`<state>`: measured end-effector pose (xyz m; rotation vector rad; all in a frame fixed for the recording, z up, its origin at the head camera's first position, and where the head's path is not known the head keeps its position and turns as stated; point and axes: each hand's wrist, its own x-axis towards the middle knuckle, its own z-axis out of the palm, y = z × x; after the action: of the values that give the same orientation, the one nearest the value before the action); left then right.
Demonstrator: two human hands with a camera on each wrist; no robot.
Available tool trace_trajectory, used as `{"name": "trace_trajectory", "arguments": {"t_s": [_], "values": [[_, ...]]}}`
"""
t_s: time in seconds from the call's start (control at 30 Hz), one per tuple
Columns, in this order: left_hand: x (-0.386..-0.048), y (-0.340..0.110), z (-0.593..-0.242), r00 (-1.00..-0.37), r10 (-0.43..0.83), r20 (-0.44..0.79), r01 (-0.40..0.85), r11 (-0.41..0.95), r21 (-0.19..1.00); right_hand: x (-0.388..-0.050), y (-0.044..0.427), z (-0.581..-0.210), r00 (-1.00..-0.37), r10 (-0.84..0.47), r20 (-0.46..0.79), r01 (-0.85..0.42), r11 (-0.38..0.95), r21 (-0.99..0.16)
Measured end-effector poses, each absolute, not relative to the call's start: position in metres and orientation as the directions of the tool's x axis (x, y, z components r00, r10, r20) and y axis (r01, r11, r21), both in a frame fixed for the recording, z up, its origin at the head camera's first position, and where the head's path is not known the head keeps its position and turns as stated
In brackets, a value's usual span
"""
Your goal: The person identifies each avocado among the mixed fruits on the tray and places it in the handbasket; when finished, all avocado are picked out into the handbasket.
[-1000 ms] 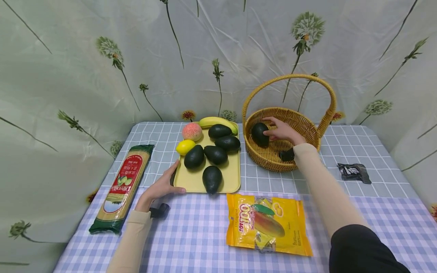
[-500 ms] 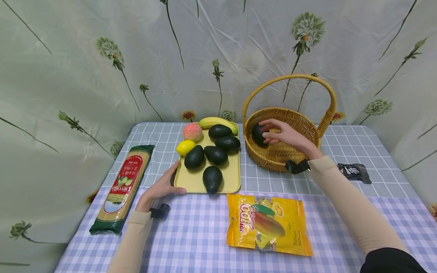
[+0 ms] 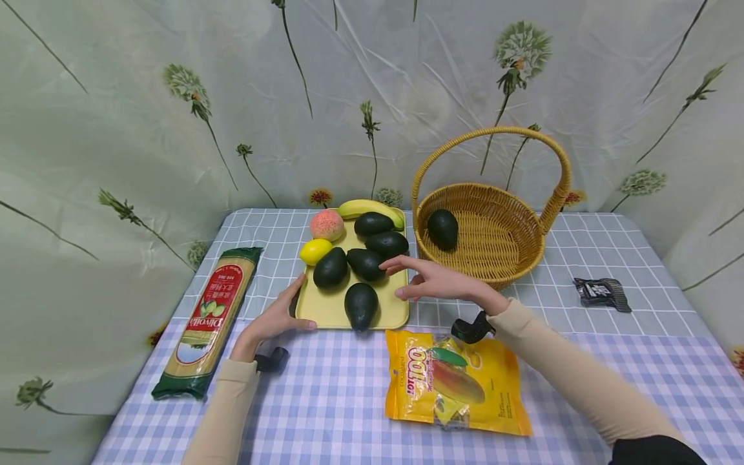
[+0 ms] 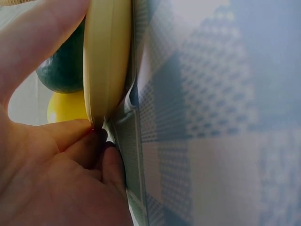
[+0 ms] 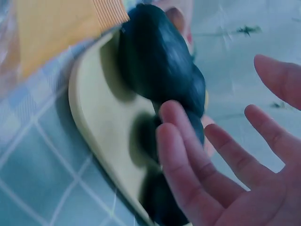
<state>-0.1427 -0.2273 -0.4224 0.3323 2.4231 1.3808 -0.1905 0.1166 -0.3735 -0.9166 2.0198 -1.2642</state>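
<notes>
A yellow tray (image 3: 310, 312) lies at the table's middle, bearing several dark avocados, a peach (image 3: 327, 225), a lemon (image 3: 316, 251) and a banana (image 3: 370, 210). My left hand (image 3: 276, 321) holds the tray's near left corner, thumb along the front and fingers at the left side; the left wrist view shows its fingers (image 4: 89, 146) against the tray edge. My right hand (image 3: 433, 279), holding nothing, hovers over the tray's right edge with fingers spread, near an avocado (image 3: 366, 264). Another avocado (image 3: 361, 306) lies at the tray's front. One avocado (image 3: 443, 230) sits in the wicker basket (image 3: 485, 248).
The basket's tall handle (image 3: 494, 131) arches over it, right of the tray. In front lies a yellow mango candy bag (image 3: 456, 387). A pasta packet (image 3: 212, 316) lies on the left. A small black packet (image 3: 601, 294) lies on the right. A flowered curtain (image 3: 349, 97) hangs behind.
My right hand has let go of the avocado in the basket, come out and moved left and nearer to the tray. My left hand has stayed at the tray corner.
</notes>
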Motion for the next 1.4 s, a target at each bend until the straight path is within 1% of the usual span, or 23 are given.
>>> {"name": "trace_trajectory", "arguments": {"t_s": [0.13,0.23,0.33,0.47,0.6,0.73,0.9,1.03,1.2,1.27,1.33,1.4], "values": [[-0.143,-0.228,-0.422,-0.918,0.36,-0.168,0.038,0.501,0.865,-0.188,0.096,-0.381,-0.543,-0.834,-0.101,-0.344,0.33,-0.879],[-0.143,-0.229,-0.422,-0.918,0.363,-0.161,0.046,0.501,0.864,-0.187,0.082,-0.385,-0.518,-0.851,-0.088,-0.412,0.338,-0.846],[-0.143,-0.228,-0.423,-0.917,0.366,-0.156,0.055,0.505,0.861,-0.188,0.07,-0.387,-0.512,-0.853,-0.1,-0.481,0.381,-0.79],[-0.144,-0.228,-0.424,-0.917,0.361,-0.168,0.046,0.515,0.856,-0.19,0.056,-0.389,-0.504,-0.85,-0.152,-0.527,0.443,-0.725],[-0.143,-0.228,-0.423,-0.916,0.359,-0.176,0.041,0.522,0.852,-0.191,0.047,-0.391,-0.496,-0.848,-0.187,-0.547,0.472,-0.692],[-0.145,-0.228,-0.425,-0.915,0.366,-0.17,0.05,0.519,0.853,-0.192,0.046,-0.395,-0.498,-0.851,-0.165,-0.559,0.461,-0.689],[-0.15,-0.234,-0.44,-0.919,0.364,-0.151,0.065,0.52,0.852,-0.191,0.056,-0.397,-0.512,-0.855,-0.081,-0.556,0.402,-0.728],[-0.155,-0.24,-0.454,-0.922,0.358,-0.148,0.072,0.534,0.842,-0.189,0.074,-0.391,-0.535,-0.845,-0.026,-0.522,0.354,-0.776],[-0.155,-0.241,-0.457,-0.924,0.353,-0.15,0.058,0.515,0.855,-0.192,0.108,-0.379,-0.581,-0.814,0.022,-0.455,0.302,-0.838],[-0.155,-0.241,-0.457,-0.924,0.352,-0.151,0.055,0.512,0.857,-0.194,0.123,-0.374,-0.601,-0.797,0.047,-0.446,0.286,-0.848],[-0.155,-0.241,-0.457,-0.924,0.351,-0.153,0.055,0.518,0.854,-0.196,0.139,-0.368,-0.628,-0.776,0.058,-0.435,0.288,-0.853],[-0.154,-0.241,-0.456,-0.924,0.351,-0.153,0.06,0.526,0.848,-0.199,0.155,-0.361,-0.67,-0.741,0.048,-0.412,0.318,-0.854]]}}
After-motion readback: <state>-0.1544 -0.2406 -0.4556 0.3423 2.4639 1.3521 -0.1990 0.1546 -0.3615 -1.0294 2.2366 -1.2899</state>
